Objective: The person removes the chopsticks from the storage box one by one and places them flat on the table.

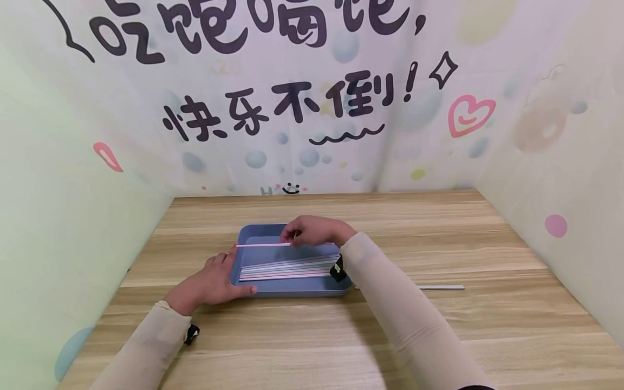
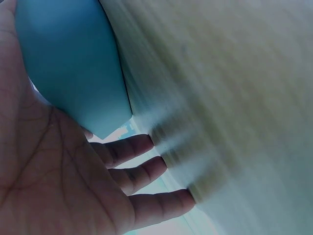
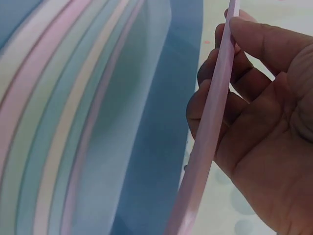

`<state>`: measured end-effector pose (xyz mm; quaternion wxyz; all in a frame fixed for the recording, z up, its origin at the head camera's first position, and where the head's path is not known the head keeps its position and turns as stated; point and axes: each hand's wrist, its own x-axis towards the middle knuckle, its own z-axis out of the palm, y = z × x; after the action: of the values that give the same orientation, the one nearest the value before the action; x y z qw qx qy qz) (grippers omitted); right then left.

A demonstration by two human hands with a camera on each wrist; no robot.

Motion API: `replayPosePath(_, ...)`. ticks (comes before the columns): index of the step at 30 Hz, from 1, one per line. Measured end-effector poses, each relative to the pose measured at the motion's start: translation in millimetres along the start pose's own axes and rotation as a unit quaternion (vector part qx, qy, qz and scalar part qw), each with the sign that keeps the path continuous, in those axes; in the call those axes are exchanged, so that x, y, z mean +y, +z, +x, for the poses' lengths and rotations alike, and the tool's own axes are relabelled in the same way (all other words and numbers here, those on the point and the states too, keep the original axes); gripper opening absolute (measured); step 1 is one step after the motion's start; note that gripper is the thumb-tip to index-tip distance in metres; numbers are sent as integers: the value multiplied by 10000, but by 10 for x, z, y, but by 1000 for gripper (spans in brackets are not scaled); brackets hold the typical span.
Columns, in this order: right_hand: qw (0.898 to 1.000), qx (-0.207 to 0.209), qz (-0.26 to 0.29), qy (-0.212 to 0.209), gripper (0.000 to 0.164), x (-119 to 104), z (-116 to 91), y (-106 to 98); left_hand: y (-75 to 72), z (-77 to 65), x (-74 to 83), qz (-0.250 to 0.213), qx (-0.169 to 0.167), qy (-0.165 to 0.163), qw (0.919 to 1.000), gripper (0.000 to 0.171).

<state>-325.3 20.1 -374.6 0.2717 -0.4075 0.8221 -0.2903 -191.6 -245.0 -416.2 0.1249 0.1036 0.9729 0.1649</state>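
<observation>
My right hand point(image 1: 312, 230) pinches a thin pink chopstick point(image 1: 263, 245) between thumb and fingertips, over the back part of a blue-grey tray point(image 1: 302, 294). The chopstick points left, its far end right by the tray's left rim. Inside the tray, towards the front, several pastel chopsticks point(image 3: 51, 127) lie side by side in white, pink, green, blue and beige. At the tray's front left corner rests my left hand point(image 1: 214, 281), its thumb along the front rim. The left wrist view shows straight fingers point(image 2: 159, 203) and the tray's outer wall point(image 2: 73, 63) against the palm.
A pale grey chopstick point(image 1: 441, 287) lies on the wooden table point(image 1: 487, 336) to the right of the tray, partly hidden by my right sleeve point(image 1: 404, 319). Printed cloth walls point(image 1: 312, 162) stand behind the table and on both sides.
</observation>
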Motion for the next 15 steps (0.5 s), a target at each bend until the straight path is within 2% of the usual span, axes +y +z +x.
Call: replayPosePath(15,9997,-62,100,-232,24,-85,-168,-150,11,19,0,63,-19,-77,9999,127)
